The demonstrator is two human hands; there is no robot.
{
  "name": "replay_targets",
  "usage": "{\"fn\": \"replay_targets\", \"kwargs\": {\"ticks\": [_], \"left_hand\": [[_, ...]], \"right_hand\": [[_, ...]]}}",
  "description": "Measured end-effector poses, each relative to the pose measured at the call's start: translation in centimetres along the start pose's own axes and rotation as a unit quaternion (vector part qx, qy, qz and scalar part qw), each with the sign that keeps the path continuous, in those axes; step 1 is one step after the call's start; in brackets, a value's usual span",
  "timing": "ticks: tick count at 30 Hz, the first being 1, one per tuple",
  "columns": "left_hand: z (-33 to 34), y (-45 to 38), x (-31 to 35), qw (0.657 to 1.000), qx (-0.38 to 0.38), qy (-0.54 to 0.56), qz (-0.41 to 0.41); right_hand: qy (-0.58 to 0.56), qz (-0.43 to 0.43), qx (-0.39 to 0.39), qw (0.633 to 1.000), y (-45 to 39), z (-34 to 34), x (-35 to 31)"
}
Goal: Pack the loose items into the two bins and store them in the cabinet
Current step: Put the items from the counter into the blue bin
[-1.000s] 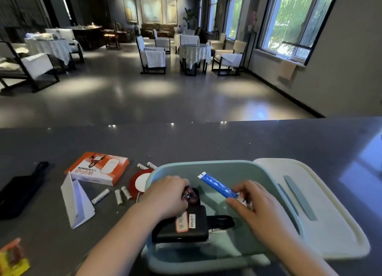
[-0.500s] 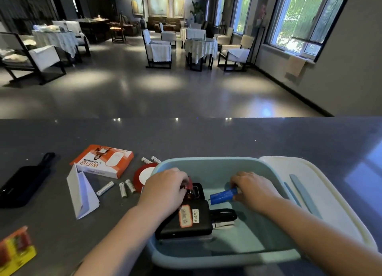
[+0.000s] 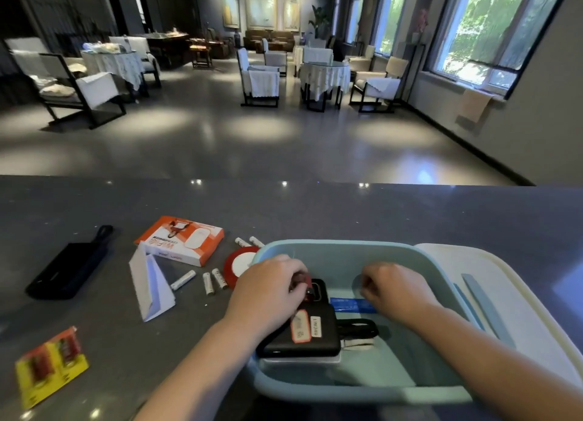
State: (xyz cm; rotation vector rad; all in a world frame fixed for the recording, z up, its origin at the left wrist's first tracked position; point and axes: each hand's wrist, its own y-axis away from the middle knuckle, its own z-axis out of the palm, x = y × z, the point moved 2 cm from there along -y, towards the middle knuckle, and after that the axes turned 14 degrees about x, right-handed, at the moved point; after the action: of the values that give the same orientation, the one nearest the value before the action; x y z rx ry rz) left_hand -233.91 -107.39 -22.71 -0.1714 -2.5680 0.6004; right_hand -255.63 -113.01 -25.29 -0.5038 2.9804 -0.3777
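Since half a second earlier, the blue packet [image 3: 353, 305] had left my right hand [image 3: 391, 289] and lay flat on the floor of the light blue bin [image 3: 362, 389], beside the black device [image 3: 303, 335]. That hand hung loosely curled and empty just above the packet, while my left hand [image 3: 268, 289] gripped a small red item [image 3: 305, 284] over the device.

The bench [image 3: 315, 212] looks like grey speckled stone, polished enough to mirror ceiling lights. The pale blue bin [image 3: 347, 253] is smooth matt plastic, its white lid [image 3: 520, 310] likewise. The orange box [image 3: 181, 241] is glossy printed card; the black pouch [image 3: 67, 269] looks matt.
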Motion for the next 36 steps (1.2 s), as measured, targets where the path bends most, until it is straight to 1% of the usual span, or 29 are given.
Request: {"fn": "replay_targets", "kwargs": {"ticks": [3,5,7,8,10,11,14,16,20,22,24,26,30,33,36], "left_hand": [[-1.4,1.7,0.0,0.992,0.027,0.116,-0.043],[-2.4,4.3,-0.5,0.979,0.053,0.187,-0.055],[-3.3,7.3,-1.7,0.973,0.101,0.199,-0.059],[-3.6,8.7,-2.8,0.968,0.132,0.200,-0.078],[-4.4,11.0,-5.2,0.944,0.176,0.230,-0.159],[-5.0,11.9,-6.5,0.932,0.187,0.238,-0.200],[-6.8,14.4,-10.4,0.914,0.199,0.214,-0.282],[-8.3,15.6,-13.1,0.906,0.218,0.187,-0.312],[-11.1,17.4,-17.7,0.902,0.252,0.078,-0.342],[-12.3,17.9,-19.6,0.900,0.253,0.031,-0.354],[-13.1,18.0,-21.2,0.903,0.238,-0.001,-0.358],[-13.3,18.1,-22.5,0.910,0.207,-0.020,-0.358],[-12.8,18.3,-24.5,0.923,0.143,-0.046,-0.353],[-12.4,18.1,-25.7,0.933,0.091,-0.049,-0.345],[-12.4,17.6,-26.8,0.940,0.085,-0.052,-0.327]], "right_hand": [[-0.051,0.027,0.039,0.998,0.5,-2.2,-2.0],[-0.148,0.026,0.071,0.986,1.2,-3.8,-5.2],[-0.226,0.001,0.077,0.971,2.3,-5.4,-9.3],[-0.257,-0.015,0.075,0.963,2.8,-6.0,-11.2],[-0.320,-0.051,0.067,0.944,3.7,-7.1,-14.9],[-0.340,-0.070,0.049,0.936,4.2,-7.3,-16.6],[-0.359,-0.101,-0.002,0.928,5.3,-6.5,-21.1],[-0.359,-0.127,-0.005,0.925,5.7,-5.4,-23.3],[-0.359,-0.118,-0.047,0.925,5.7,-2.8,-26.5],[-0.331,-0.121,-0.060,0.934,5.3,-2.0,-27.9],[-0.308,-0.102,-0.071,0.943,4.5,-1.6,-29.4],[-0.290,-0.087,-0.071,0.950,3.6,-0.9,-31.0],[-0.249,-0.084,-0.066,0.963,1.0,1.6,-33.9],[-0.150,-0.104,-0.078,0.980,-1.7,4.2,-35.4],[-0.077,-0.071,-0.089,0.991,-4.5,6.2,-36.3]]}}
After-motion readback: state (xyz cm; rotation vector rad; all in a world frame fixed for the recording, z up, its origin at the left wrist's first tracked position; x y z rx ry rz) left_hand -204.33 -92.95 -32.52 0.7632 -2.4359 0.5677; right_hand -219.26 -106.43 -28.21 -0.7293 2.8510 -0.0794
